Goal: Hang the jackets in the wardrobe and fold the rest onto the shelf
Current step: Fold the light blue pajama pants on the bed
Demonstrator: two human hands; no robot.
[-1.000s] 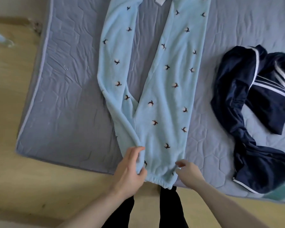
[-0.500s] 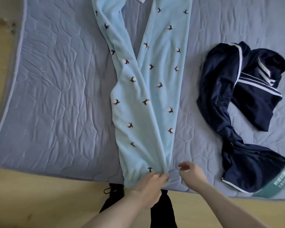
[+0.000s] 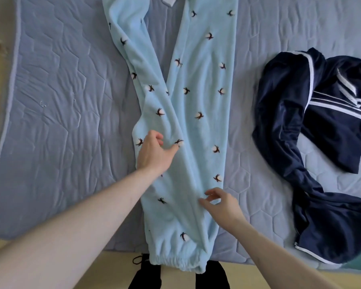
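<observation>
Presently the fleece trousers [image 3: 196, 126] lie lengthwise on the mattress [image 3: 61, 122], cuffs nearest. Left hand [image 3: 154, 153] rests mid-leg, right hand [image 3: 223, 205] hovers nearer the cuffs; neither grip closed.

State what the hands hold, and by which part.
Nothing is held. The left hand rests on the light blue trousers mid-leg; the right hand hovers open over them.
</observation>
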